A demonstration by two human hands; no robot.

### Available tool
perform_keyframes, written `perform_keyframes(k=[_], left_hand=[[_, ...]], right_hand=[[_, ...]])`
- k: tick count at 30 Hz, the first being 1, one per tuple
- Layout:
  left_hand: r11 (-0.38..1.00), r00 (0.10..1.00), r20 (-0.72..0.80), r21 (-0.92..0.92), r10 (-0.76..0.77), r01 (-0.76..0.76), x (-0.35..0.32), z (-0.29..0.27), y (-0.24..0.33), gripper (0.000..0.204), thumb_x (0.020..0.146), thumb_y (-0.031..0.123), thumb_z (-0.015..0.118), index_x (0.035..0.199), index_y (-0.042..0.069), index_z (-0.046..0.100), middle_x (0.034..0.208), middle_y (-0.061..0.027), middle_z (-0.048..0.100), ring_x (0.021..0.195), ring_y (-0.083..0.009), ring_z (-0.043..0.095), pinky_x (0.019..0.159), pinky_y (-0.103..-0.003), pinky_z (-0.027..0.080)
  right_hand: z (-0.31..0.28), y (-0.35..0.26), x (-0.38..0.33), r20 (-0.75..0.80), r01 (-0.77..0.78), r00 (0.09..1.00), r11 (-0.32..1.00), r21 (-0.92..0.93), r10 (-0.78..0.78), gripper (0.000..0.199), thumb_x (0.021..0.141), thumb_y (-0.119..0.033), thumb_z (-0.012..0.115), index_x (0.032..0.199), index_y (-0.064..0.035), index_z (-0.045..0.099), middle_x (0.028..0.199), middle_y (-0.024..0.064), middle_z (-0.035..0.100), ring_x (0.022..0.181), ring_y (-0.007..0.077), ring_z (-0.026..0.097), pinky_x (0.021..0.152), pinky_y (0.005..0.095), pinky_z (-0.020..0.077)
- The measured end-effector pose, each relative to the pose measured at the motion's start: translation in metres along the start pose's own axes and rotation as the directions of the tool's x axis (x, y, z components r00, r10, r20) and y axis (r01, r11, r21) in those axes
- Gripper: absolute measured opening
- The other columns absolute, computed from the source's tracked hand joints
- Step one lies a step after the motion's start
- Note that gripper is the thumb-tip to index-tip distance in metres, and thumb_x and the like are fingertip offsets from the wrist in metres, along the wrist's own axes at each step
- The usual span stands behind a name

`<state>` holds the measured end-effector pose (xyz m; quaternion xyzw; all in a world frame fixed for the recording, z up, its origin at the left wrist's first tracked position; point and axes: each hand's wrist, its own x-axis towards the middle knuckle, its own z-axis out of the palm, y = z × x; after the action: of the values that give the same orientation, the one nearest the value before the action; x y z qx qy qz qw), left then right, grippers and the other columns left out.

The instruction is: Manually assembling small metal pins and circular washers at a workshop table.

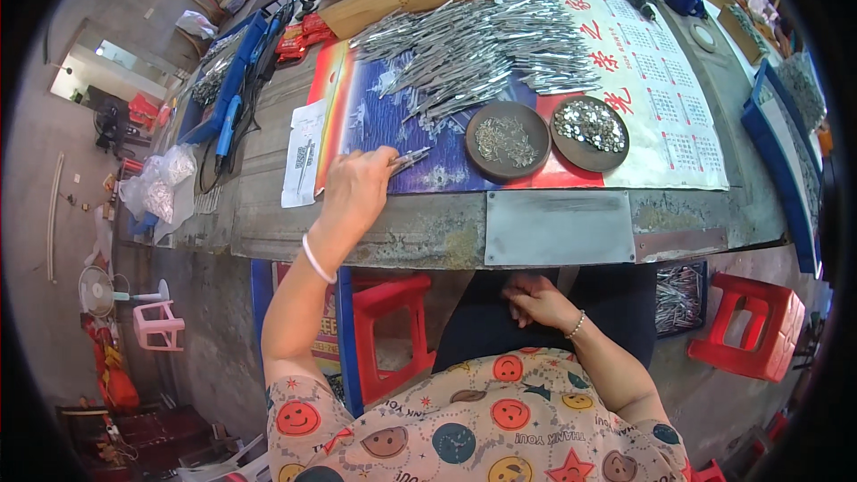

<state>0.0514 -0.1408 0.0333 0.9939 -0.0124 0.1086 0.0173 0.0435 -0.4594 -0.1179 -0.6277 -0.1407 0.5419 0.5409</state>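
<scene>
My left hand [355,183] is over the near left part of the table, fingers closed in a pinch on a few slim silvery metal pieces [411,159]. Past it lies a big heap of similar slim metal pieces [473,49], spread over a printed calendar sheet [674,98]. Close by on the right are two round dark dishes, one with tiny metal parts [506,143], the other with small shiny discs [589,125]. My right hand [538,302] rests over my lap below the table edge, fingers loosely bent and partly apart, with nothing visible in it.
A flat metal plate [560,228] lies at the table's front edge. Blue trays of metal parts flank the work area, left [219,85] and right [790,161]. A wooden box [406,0] stands behind the heap. Red stools [750,326] are below the table.
</scene>
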Motion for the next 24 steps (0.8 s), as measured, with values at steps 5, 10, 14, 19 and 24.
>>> perform_keyframes(k=[5,10,14,19,24], left_hand=[[0.933,0.986,-0.147,-0.358,-0.08,0.022,-0.036,-0.022,0.043,0.026,0.088,0.005,0.055,0.114,0.005,0.056,0.075,-0.0142,0.065,0.068,-0.0298,0.063,0.064,-0.037,0.049],[0.356,0.943,0.297,-0.873,-0.154,0.333,-0.088,-0.026,0.089,0.032,0.098,0.014,0.046,0.128,0.001,0.046,0.076,-0.0051,0.062,0.062,-0.0085,0.057,0.059,-0.022,0.047],[0.022,0.894,0.437,-0.899,0.097,0.438,-0.103,0.0,0.12,0.034,0.097,0.014,0.05,0.129,0.002,0.047,0.076,-0.0012,0.057,0.07,-0.0072,0.055,0.066,-0.021,0.045],[-0.16,0.889,0.426,-0.878,0.166,0.451,-0.123,0.013,0.153,0.036,0.098,0.022,0.052,0.125,0.0,0.05,0.082,0.0004,0.054,0.075,-0.0057,0.049,0.066,-0.019,0.039],[-0.436,0.844,0.496,-0.726,0.205,0.532,-0.14,0.021,0.174,0.031,0.099,0.022,0.05,0.121,0.0,0.055,0.08,0.0016,0.053,0.071,-0.004,0.047,0.062,-0.017,0.037]], right_hand=[[0.006,-0.033,-0.033,0.012,0.205,0.978,0.958,-0.203,-0.207,0.02,0.094,-0.018,0.054,0.094,0.0016,0.057,0.069,0.0077,0.061,0.058,0.0133,0.062,0.054,0.0267,0.0497],[-0.006,-0.114,-0.078,0.037,0.453,0.883,0.825,-0.337,-0.469,0.011,0.09,-0.011,0.059,0.092,-0.0004,0.058,0.07,0.0095,0.059,0.058,0.0151,0.062,0.056,0.0277,0.0486],[-0.04,-0.162,-0.055,-0.106,0.413,0.712,0.536,-0.737,-0.694,0.012,0.086,-0.011,0.058,0.09,-0.0009,0.054,0.079,0.0188,0.055,0.074,0.0368,0.057,0.063,0.04,0.0459],[-0.071,-0.185,0.012,-0.084,0.215,0.62,0.272,-0.938,-0.78,0.018,0.082,-0.013,0.062,0.088,-0.0023,0.05,0.083,0.0147,0.057,0.081,0.0357,0.059,0.072,0.0455,0.0433],[-0.069,-0.197,0.04,0.008,0.016,0.689,0.004,-1.0,-0.725,0.015,0.078,-0.015,0.064,0.088,-0.0057,0.058,0.089,0.0122,0.062,0.086,0.0297,0.063,0.078,0.0484,0.0408]])
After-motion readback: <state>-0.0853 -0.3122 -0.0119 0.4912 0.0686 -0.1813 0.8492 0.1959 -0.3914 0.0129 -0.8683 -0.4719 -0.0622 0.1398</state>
